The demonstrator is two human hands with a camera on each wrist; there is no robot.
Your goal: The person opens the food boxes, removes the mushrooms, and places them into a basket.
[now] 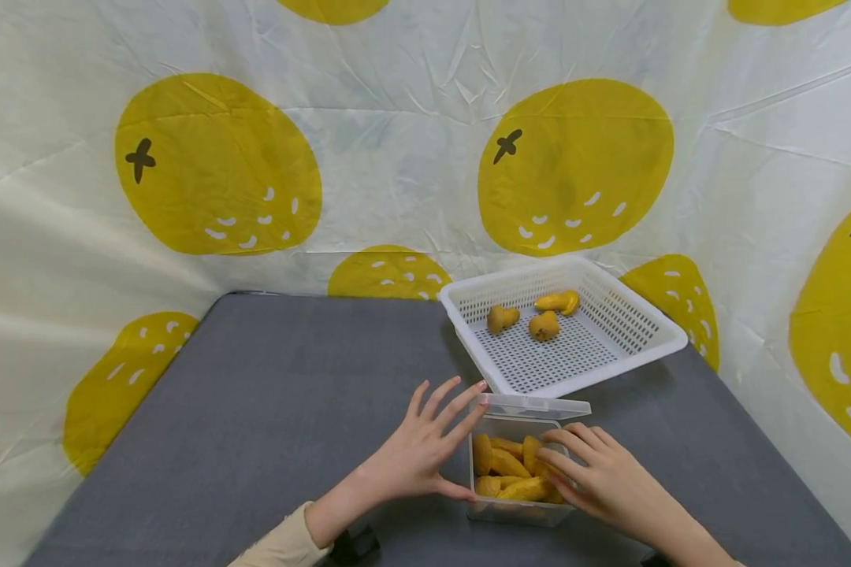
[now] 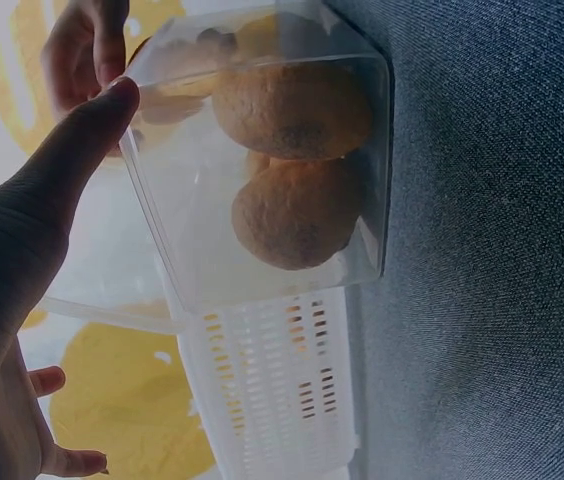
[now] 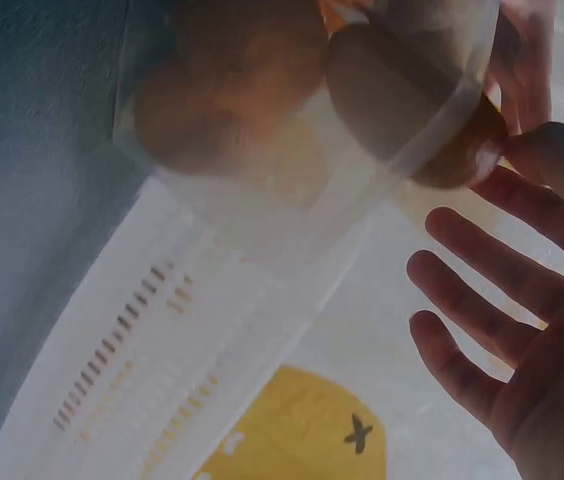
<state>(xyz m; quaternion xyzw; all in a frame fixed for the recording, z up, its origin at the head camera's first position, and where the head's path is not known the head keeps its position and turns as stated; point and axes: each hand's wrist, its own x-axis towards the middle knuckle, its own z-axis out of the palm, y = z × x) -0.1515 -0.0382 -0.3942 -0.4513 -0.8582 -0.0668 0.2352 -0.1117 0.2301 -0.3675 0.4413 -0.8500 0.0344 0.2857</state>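
Observation:
A clear plastic box holds several yellow-brown mushrooms, with its hinged lid raised at the far side. My left hand is at the box's left side, fingers spread and thumb against the near-left rim. At the right side, my right hand pinches a mushroom between thumb and index finger, partly inside the box. Its other fingers stretch outward in the right wrist view. Two rounded mushrooms show through the box wall in the left wrist view.
A white perforated basket stands behind the box, its near corner close to the lid. Three mushrooms lie in it. The dark grey tabletop stretches left, and a white curtain with yellow fruit prints hangs around the table.

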